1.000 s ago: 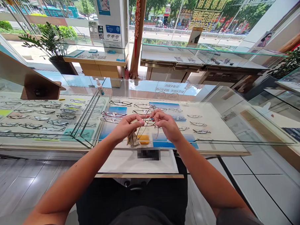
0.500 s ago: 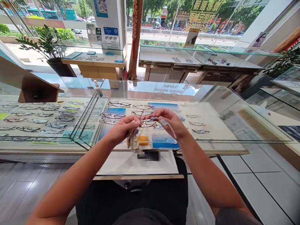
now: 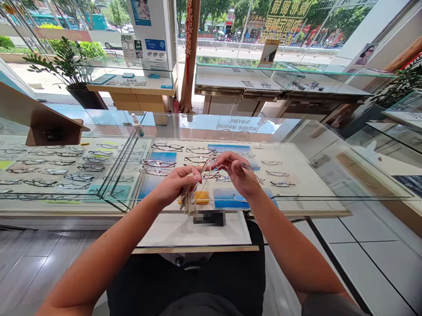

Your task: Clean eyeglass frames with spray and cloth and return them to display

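My left hand is closed, its thumb and fingers pinching a thin-framed pair of eyeglasses over the glass counter. A beige cloth hangs below the same hand. The fingers of my right hand are bent, with the fingertips pinching the far side of the glasses. A small see-through piece shows at the right hand's fingers; whether it is a lens or a plastic film I cannot tell. Below the hands, a dark blurred-out object lies on a white pull-out tray.
Rows of eyeglasses lie inside the glass display counter. A spray bottle stands on its top, and a wooden stand is at the left. Inside lie a yellow item and blue cards.
My right hand has turned, and the see-through piece has shifted from below its fingers to their far right side. The glasses have tilted slightly; my left hand has moved little.
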`<act>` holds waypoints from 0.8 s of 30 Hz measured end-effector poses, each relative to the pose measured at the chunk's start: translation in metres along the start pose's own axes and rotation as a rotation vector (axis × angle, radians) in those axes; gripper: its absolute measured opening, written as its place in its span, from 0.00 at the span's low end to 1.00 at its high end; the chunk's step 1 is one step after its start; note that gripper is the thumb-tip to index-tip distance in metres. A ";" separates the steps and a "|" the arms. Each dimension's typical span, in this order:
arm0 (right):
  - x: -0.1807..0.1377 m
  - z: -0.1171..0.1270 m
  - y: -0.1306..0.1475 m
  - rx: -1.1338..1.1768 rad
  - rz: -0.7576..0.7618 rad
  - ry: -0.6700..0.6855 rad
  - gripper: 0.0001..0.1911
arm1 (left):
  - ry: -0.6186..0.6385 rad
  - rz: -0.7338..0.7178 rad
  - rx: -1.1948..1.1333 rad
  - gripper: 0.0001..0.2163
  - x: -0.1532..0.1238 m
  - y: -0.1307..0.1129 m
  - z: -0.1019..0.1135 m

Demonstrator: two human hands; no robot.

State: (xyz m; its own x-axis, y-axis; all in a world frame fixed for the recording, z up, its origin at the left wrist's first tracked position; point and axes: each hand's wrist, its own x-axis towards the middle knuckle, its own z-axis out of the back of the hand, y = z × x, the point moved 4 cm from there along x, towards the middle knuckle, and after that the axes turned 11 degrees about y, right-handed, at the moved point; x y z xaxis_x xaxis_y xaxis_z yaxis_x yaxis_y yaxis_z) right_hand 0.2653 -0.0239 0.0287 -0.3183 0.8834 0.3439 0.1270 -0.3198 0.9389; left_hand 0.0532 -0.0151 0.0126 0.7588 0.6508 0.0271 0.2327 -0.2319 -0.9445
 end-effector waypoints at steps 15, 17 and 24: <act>-0.005 -0.021 -0.012 -0.206 -0.029 -0.048 0.19 | -0.057 -0.002 0.174 0.18 -0.001 0.003 0.003; -0.005 -0.021 -0.015 -0.176 -0.019 -0.075 0.19 | -0.071 -0.001 0.173 0.18 -0.001 0.002 0.002; -0.002 -0.015 -0.013 -0.049 -0.010 -0.075 0.27 | -0.039 -0.055 0.074 0.18 -0.004 -0.006 -0.001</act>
State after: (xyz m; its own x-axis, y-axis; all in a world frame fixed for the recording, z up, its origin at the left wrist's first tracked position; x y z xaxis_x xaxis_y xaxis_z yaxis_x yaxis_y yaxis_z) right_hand 0.2501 -0.0267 0.0160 -0.2480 0.9092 0.3345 0.0773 -0.3256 0.9423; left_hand 0.0495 -0.0165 0.0184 0.7211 0.6894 0.0684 0.2266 -0.1414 -0.9637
